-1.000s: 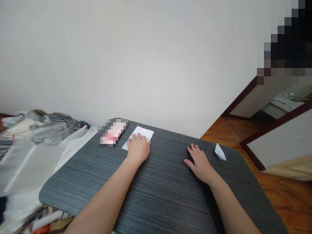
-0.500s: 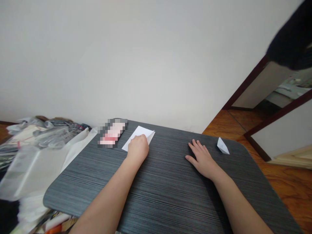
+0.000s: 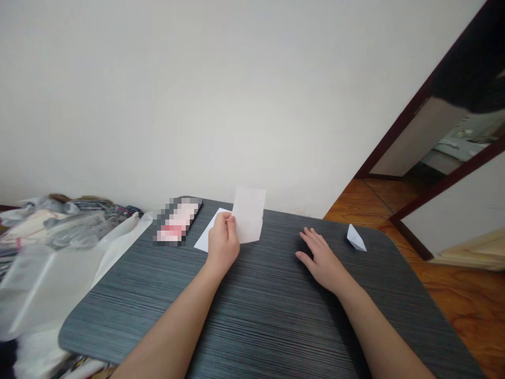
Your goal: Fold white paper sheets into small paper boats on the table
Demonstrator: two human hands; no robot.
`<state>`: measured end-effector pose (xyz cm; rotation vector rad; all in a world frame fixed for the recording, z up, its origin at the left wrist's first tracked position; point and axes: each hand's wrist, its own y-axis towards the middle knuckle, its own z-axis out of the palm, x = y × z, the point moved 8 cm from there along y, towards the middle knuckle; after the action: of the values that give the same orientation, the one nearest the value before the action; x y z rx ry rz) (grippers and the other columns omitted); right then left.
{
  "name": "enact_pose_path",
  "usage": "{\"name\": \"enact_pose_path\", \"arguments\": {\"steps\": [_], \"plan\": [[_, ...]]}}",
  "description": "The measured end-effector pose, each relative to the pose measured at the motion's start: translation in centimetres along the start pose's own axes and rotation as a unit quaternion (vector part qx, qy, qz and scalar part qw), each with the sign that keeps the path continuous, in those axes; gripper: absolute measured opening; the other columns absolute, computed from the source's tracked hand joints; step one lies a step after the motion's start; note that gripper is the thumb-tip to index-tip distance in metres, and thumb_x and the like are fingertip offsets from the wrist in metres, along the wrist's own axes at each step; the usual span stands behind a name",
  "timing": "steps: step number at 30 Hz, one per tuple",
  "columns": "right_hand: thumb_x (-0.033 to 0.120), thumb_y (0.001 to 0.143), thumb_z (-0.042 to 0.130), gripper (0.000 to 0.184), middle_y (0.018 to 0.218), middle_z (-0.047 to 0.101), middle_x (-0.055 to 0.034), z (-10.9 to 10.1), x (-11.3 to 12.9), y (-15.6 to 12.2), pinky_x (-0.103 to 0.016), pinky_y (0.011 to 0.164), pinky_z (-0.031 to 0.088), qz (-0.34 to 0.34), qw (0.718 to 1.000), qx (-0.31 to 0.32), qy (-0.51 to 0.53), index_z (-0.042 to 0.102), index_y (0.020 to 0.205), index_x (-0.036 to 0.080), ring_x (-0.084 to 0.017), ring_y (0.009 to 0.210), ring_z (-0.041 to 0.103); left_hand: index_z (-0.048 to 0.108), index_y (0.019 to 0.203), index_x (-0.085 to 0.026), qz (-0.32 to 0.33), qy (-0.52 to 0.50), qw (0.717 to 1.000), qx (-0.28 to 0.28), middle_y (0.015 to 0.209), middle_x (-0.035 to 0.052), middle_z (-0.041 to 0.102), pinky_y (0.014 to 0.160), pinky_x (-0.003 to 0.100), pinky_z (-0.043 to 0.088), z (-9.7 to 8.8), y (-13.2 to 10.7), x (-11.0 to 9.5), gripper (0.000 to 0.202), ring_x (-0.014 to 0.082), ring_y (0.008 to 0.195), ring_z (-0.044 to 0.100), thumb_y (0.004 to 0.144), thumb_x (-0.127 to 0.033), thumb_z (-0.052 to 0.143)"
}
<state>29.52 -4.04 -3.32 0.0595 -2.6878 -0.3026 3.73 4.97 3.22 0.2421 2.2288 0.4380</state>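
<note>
My left hand (image 3: 223, 245) pinches one white sheet of paper (image 3: 248, 214) and holds it raised off the dark striped table (image 3: 256, 310). More white paper (image 3: 204, 238) lies flat on the table under and left of that hand. My right hand (image 3: 321, 260) rests flat on the table with its fingers spread, holding nothing. A small folded white paper shape (image 3: 356, 238) sits on the table just beyond and right of my right hand.
A blurred-out flat object (image 3: 177, 221) lies at the table's far left corner. Clear plastic bags and clutter (image 3: 59, 247) are piled left of the table. A white wall stands behind. Wooden floor (image 3: 465, 300) and a dark-framed doorway lie to the right.
My left hand has closed on a sheet from the pile and lifted it upright off the table. My right hand has stayed flat in place.
</note>
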Motion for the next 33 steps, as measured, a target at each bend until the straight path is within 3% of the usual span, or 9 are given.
{"name": "enact_pose_path", "arguments": {"steps": [3,6,8,10,14,20,26,30,33], "plan": [[0.037,0.088,0.044,0.043,0.131,0.049,-0.013,-1.1,1.2,-0.1,-0.046,0.099,0.035,-0.004,0.989,-0.046,0.141,0.048,0.127,0.019,-0.026,0.12,0.044,0.048,0.09,-0.018,-0.01,-0.167,0.982,0.084,0.081,0.0028,0.057,0.067,0.026,0.041,2.7,-0.9,-0.4,0.023,0.0162,0.075,0.054,0.092,-0.035,0.031],[0.038,0.092,0.034,0.043,0.11,0.061,-0.0147,-0.2,1.5,-0.3,-0.034,0.062,0.05,0.037,0.934,-0.012,0.355,0.042,0.129,0.018,-0.02,0.08,0.063,0.047,0.088,-0.019,-0.039,-0.253,0.949,0.183,0.076,-0.0003,0.053,0.064,0.024,0.04,5.6,-2.2,-0.7,0.02,0.0138,0.069,0.05,0.09,-0.035,0.035],[0.038,0.09,0.04,0.04,0.081,0.066,-0.0079,0.7,1.4,-0.5,-0.027,0.048,0.044,0.075,0.903,0.015,0.422,0.043,0.124,0.016,-0.015,0.057,0.058,0.046,0.087,-0.019,-0.051,-0.275,0.932,0.229,0.073,-0.002,0.051,0.06,0.023,0.039,7.0,-3.1,-1.0,0.018,0.0126,0.065,0.048,0.089,-0.036,0.038],[0.035,0.088,0.047,0.028,0.06,0.06,0.0008,1.2,1.2,-0.5,-0.023,0.044,0.038,0.101,0.897,0.031,0.43,0.051,0.107,0.017,-0.011,0.044,0.049,0.046,0.087,-0.02,-0.064,-0.295,0.912,0.278,0.069,-0.003,0.05,0.054,0.021,0.037,8.1,-3.9,-1.2,0.018,0.0114,0.06,0.047,0.088,-0.037,0.04],[0.034,0.085,0.051,0.016,0.051,0.053,0.0049,1.2,0.6,-0.5,-0.021,0.042,0.035,0.123,0.899,0.027,0.419,0.052,0.083,0.018,-0.01,0.041,0.046,0.047,0.094,-0.02,-0.106,-0.332,0.861,0.369,0.062,-0.0037,0.053,0.044,0.019,0.031,9.8,-5.2,-1.2,0.022,0.01,0.048,0.046,0.085,-0.04,0.044],[0.033,0.085,0.05,0.016,0.056,0.055,0.0042,1.1,0.7,-0.7,-0.021,0.041,0.037,0.117,0.896,0.029,0.427,0.052,0.085,0.018,-0.009,0.039,0.048,0.052,0.098,-0.019,-0.096,-0.317,0.868,0.37,0.065,-0.0003,0.058,0.043,0.02,0.033,9.8,-5.2,-1.2,0.027,0.0121,0.051,0.052,0.082,-0.04,0.049],[0.03,0.086,0.047,0.022,0.062,0.059,0.001,0.7,1.2,-1.0,-0.024,0.044,0.042,0.091,0.894,0.035,0.438,0.059,0.101,0.017,-0.011,0.044,0.051,0.054,0.107,-0.019,-0.107,-0.383,0.837,0.376,0.07,0.0014,0.061,0.046,0.021,0.037,9.5,-5.1,-2.1,0.029,0.0128,0.054,0.054,0.082,-0.032,0.047],[0.024,0.084,0.047,0.025,0.082,0.067,-0.0034,-0.4,1.3,-0.9,-0.03,0.062,0.048,0.067,0.919,0.015,0.389,0.067,0.097,0.021,-0.016,0.066,0.06,0.062,0.086,-0.017,-0.125,-0.42,0.825,0.358,0.077,0.0022,0.061,0.053,0.022,0.039,9.4,-4.9,-2.0,0.018,0.0127,0.062,0.053,0.075,-0.02,0.047],[0.018,0.083,0.043,0.029,0.095,0.067,-0.0032,-1.2,1.8,-0.8,-0.034,0.079,0.046,0.037,0.933,0.006,0.357,0.069,0.095,0.023,-0.019,0.086,0.06,0.062,0.086,-0.016,-0.139,-0.468,0.793,0.363,0.082,0.0039,0.061,0.058,0.024,0.041,9.5,-5.0,-2.2,0.022,0.0149,0.068,0.054,0.077,-0.024,0.044]]}}
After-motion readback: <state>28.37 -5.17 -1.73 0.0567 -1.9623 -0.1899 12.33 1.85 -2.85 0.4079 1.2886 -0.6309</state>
